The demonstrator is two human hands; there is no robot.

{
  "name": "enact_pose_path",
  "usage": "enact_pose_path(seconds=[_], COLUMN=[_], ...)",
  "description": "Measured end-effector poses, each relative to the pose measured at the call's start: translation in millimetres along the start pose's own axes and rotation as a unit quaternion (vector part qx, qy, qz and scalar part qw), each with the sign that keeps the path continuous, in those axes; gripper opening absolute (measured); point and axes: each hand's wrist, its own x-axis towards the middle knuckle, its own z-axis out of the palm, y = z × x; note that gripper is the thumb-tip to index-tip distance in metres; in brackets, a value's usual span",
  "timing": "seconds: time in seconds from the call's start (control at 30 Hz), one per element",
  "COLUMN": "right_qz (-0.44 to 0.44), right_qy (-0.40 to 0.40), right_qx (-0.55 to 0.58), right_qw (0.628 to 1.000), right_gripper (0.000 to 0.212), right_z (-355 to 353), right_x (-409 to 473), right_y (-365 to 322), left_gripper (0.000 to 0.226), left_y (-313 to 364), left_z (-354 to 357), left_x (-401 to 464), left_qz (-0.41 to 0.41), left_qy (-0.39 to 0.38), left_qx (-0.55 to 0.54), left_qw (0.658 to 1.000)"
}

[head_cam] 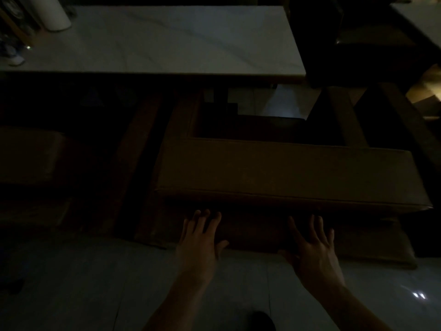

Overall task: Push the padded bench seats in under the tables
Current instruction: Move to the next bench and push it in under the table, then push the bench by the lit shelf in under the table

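The room is very dim. A long brown padded bench seat (291, 173) stands in front of me, parallel to a white marble-look table (167, 41) further away. A dark gap lies between the bench and the table edge. My left hand (201, 237) rests flat, fingers spread, against the bench's near lower side toward its left end. My right hand (312, 244) lies the same way about a forearm's length to the right. Neither hand wraps around anything. A second padded seat (28, 156) shows at the left edge.
A white cylinder (56, 13) and small items stand at the table's far left corner. Another dark seat (358, 51) and a second table corner (420, 17) are at the upper right. Pale glossy floor tiles (71, 283) lie under me.
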Motion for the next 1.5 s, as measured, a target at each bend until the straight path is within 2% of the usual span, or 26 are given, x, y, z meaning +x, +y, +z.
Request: enact_pose_path(seconds=[0.13,0.27,0.47,0.6,0.73,0.97,1.1,1.33,1.5], right_qz=[0.012,0.012,0.017,0.016,0.026,0.038,0.036,0.047,0.037], right_qy=[-0.037,-0.058,-0.126,-0.120,-0.122,-0.077,-0.054,-0.038,-0.031], right_qx=[-0.027,-0.043,-0.012,0.012,0.032,0.050,0.046,0.053,0.052], right_qw=[0.999,0.997,0.992,0.993,0.992,0.995,0.997,0.997,0.997], right_gripper=[0.083,0.087,0.092,0.093,0.090,0.092,0.102,0.093,0.096], right_z=[-9,-17,-58,-89,-129,-169,-182,-210,-223], right_x=[1,-1,-17,-43,-76,-147,-174,-208,-222], right_y=[-3,-7,-9,-21,-30,-29,-14,29,91], left_gripper=[0.069,0.070,0.086,0.087,0.087,0.090,0.093,0.091,0.092], left_y=[2,4,13,38,53,89,115,181,242], left_z=[-4,-14,-55,-87,-125,-182,-202,-219,-211], left_x=[2,4,3,-15,-27,-63,-76,-89,-95], left_qz=[-0.002,-0.012,-0.006,0.027,0.042,0.069,0.080,0.098,0.097], left_qy=[-0.013,-0.066,-0.149,-0.161,-0.208,-0.225,-0.238,-0.221,-0.222], left_qx=[-0.002,-0.007,0.005,0.004,-0.008,-0.008,-0.006,0.008,0.014], left_qw=[1.000,0.998,0.989,0.987,0.977,0.972,0.968,0.970,0.970])
